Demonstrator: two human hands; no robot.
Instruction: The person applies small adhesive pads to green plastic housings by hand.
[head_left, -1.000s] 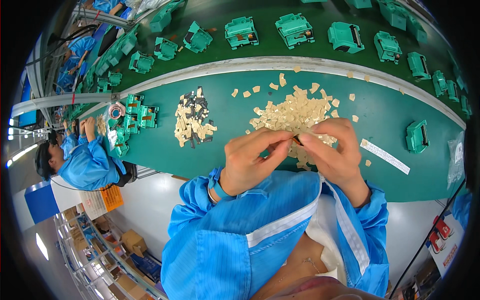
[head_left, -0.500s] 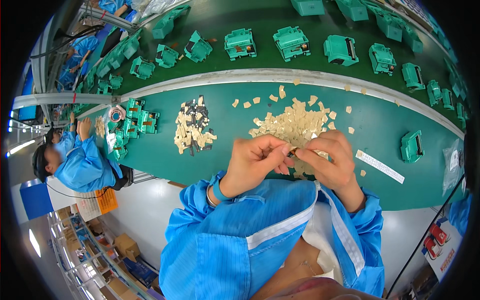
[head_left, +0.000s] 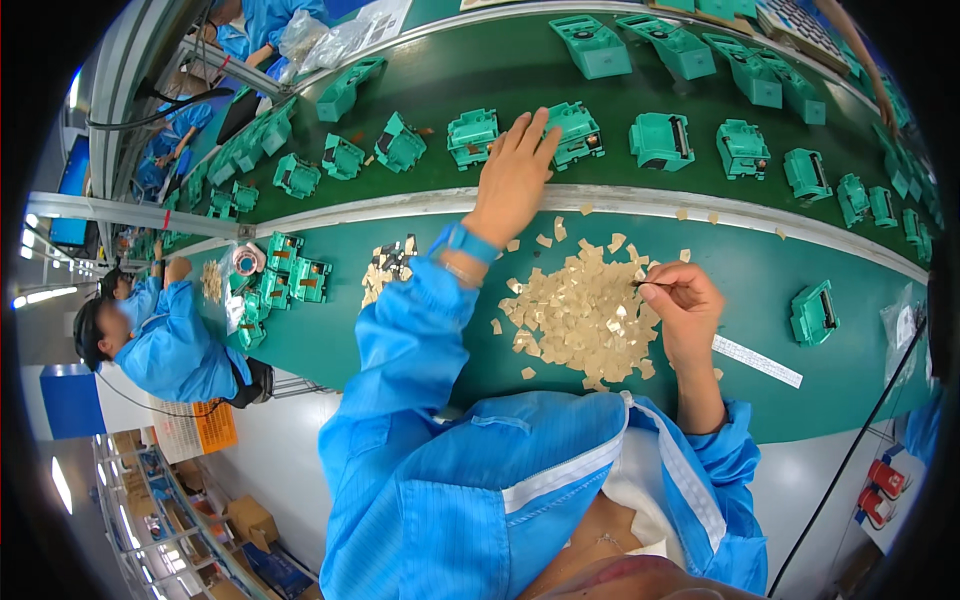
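Note:
My left hand (head_left: 512,180) reaches over the rail onto the belt with its fingers stretched out and nothing visible in it. Its fingertips are at a teal plastic housing (head_left: 577,135), and another teal housing (head_left: 470,137) stands just left of them; whether they touch either is unclear. My right hand (head_left: 688,308) is closed in a pinch on a small dark piece (head_left: 638,284), mostly hidden by the fingertips. This hand is at the right edge of a heap of small tan pieces (head_left: 575,315) on the green table (head_left: 460,350).
Several teal housings (head_left: 660,140) stand along the belt (head_left: 360,190) beyond a pale rail (head_left: 650,198). A smaller pile of tan and black pieces (head_left: 385,270) lies left. At right are a white printed strip (head_left: 758,362) and a lone housing (head_left: 815,313). A co-worker (head_left: 175,325) sits left.
My hands, together over the heap before, have parted. The left has gone forward to the housings on the belt with its fingers spread; the right keeps a small dark piece pinched.

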